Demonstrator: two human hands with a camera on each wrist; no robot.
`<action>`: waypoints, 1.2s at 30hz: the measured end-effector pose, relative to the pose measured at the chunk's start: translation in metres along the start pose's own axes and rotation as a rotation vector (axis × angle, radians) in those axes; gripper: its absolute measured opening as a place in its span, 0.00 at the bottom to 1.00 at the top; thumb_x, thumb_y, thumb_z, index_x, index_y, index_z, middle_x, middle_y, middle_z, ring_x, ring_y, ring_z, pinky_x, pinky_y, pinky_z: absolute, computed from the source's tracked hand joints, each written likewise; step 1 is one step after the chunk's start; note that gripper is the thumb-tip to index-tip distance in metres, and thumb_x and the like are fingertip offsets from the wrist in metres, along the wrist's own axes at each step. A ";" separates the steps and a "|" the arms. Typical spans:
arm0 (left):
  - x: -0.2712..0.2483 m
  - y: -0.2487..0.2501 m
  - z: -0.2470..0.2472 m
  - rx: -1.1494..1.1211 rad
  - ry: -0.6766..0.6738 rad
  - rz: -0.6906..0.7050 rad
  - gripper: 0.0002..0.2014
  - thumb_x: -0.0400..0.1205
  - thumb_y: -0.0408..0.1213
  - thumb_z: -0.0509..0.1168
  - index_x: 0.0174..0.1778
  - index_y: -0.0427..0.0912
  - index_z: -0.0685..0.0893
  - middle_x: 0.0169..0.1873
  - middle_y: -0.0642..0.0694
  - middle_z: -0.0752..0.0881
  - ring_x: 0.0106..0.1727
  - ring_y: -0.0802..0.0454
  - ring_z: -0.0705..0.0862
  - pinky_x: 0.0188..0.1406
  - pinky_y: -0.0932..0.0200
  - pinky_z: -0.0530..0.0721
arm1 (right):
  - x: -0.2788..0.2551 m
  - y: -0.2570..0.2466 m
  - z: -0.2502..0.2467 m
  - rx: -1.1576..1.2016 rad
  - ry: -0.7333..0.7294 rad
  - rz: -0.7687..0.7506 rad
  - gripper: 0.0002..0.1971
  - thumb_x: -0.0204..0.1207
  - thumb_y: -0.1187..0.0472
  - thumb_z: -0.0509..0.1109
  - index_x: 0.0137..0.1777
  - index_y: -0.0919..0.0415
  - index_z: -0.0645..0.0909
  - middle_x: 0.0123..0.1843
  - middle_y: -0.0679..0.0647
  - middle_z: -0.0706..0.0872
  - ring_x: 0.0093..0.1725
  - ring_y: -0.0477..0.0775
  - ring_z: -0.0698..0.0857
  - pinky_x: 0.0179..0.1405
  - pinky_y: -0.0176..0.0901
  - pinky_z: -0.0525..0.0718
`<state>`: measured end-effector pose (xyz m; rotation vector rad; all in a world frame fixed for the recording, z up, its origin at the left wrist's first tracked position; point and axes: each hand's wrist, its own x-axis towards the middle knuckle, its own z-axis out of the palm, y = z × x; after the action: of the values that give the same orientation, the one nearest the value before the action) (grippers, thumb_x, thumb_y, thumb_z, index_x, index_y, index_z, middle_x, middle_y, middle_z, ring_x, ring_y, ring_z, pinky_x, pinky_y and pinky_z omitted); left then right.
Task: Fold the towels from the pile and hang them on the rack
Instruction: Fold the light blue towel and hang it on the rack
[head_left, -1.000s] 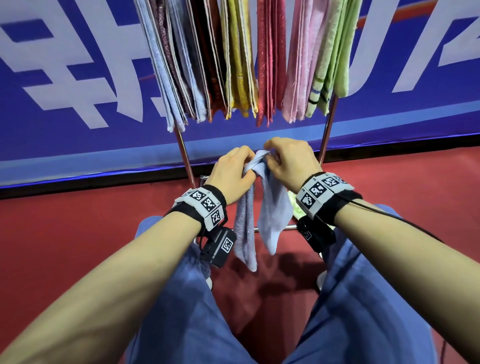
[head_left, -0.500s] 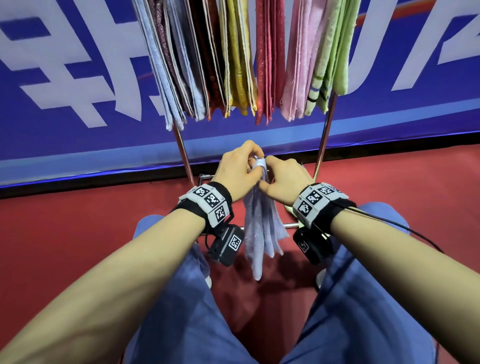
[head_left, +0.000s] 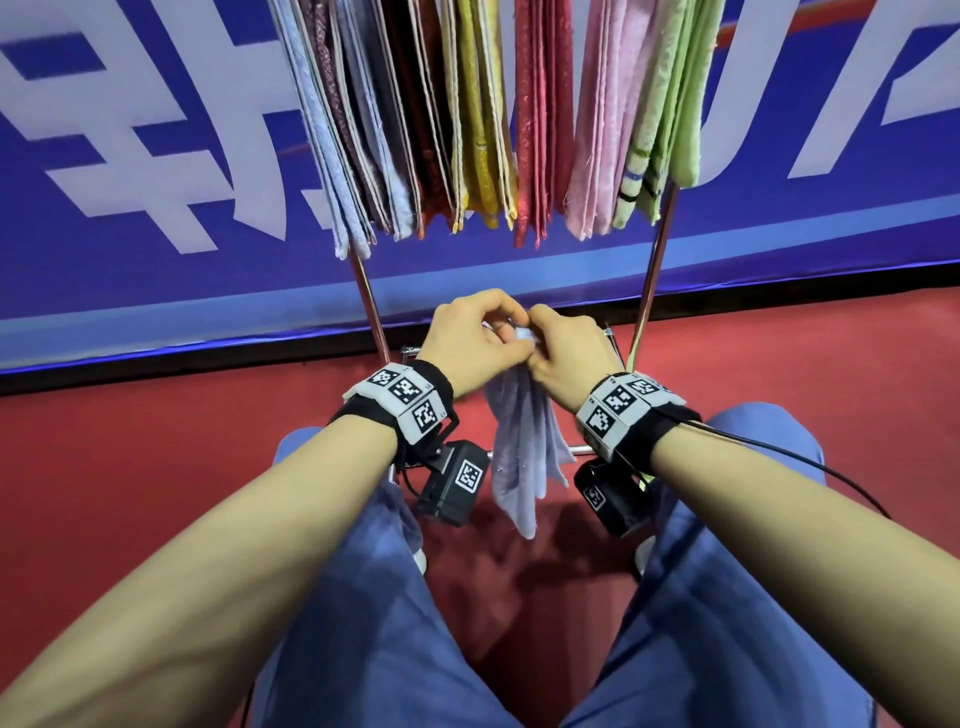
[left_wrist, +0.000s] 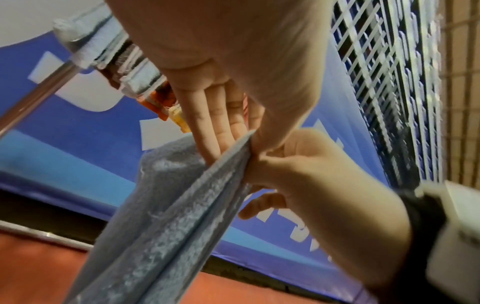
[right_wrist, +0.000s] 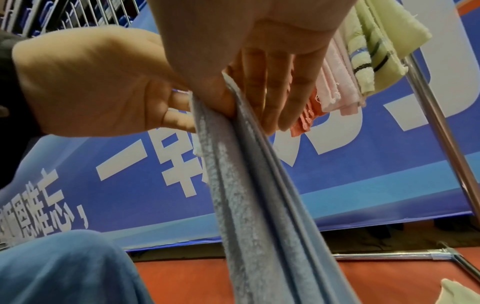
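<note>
From the head view, the left hand (head_left: 470, 343) and the right hand (head_left: 563, 351) meet knuckle to knuckle just below the hanging towels (head_left: 498, 119), both pinching the top of a pale blue towel (head_left: 522, 457). It hangs bunched in long folds between the two wrists, its lower tip above the red floor (head_left: 130, 467) between the person's knees. The rack (head_left: 655, 265) shows two slanted metal posts, one on each side of the hands, with open floor to either side. The hung towels sit packed edge to edge, from pale blue on the left through maroon, yellow, red and pink to green on the right. Behind stands a blue banner (head_left: 156, 156) with large white characters, cropped too much to read. Both wristbands (head_left: 402, 397) carry black-and-white square code markers.

In the left wrist view, the left hand (left_wrist: 233, 61) has its fingers (left_wrist: 205, 131) reaching down behind the pale blue towel (left_wrist: 166, 216), thumb closed against the gathered edge; the right hand (left_wrist: 298, 164) grips the same edge from the other side. A rack post (left_wrist: 33, 96) and towel ends show at upper left.

In the right wrist view, the right hand (right_wrist: 259, 51) pinches the pale blue towel (right_wrist: 249, 195) between thumb and fingers, and the left hand (right_wrist: 98, 86) holds it just beside. The banner (right_wrist: 337, 164) bears white characters; small ones at lower left are blurred. A rack foot bar (right_wrist: 389, 256) lies on the floor.
</note>
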<state>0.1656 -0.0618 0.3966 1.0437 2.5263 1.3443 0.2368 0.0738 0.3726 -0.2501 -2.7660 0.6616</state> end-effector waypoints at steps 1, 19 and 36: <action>0.000 0.000 -0.002 -0.067 -0.002 -0.049 0.10 0.67 0.41 0.72 0.43 0.47 0.87 0.31 0.43 0.88 0.32 0.42 0.87 0.45 0.49 0.91 | -0.001 0.000 0.000 0.010 0.019 0.003 0.11 0.80 0.55 0.65 0.58 0.59 0.79 0.47 0.63 0.88 0.51 0.70 0.84 0.38 0.50 0.73; 0.011 -0.011 -0.008 -0.279 0.029 -0.300 0.12 0.84 0.39 0.70 0.35 0.40 0.83 0.35 0.39 0.82 0.34 0.47 0.79 0.31 0.62 0.81 | -0.004 0.002 -0.011 0.137 0.173 -0.070 0.11 0.77 0.49 0.62 0.52 0.52 0.81 0.44 0.52 0.90 0.46 0.64 0.87 0.44 0.55 0.83; 0.006 -0.039 0.001 -0.027 0.247 -0.346 0.07 0.82 0.44 0.70 0.46 0.49 0.78 0.38 0.55 0.82 0.47 0.49 0.82 0.52 0.54 0.79 | -0.003 0.001 -0.004 0.218 0.176 -0.006 0.05 0.69 0.56 0.69 0.45 0.53 0.82 0.35 0.48 0.88 0.38 0.57 0.86 0.44 0.51 0.84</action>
<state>0.1411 -0.0722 0.3674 0.4260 2.6849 1.4711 0.2412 0.0757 0.3746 -0.2402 -2.5023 0.8871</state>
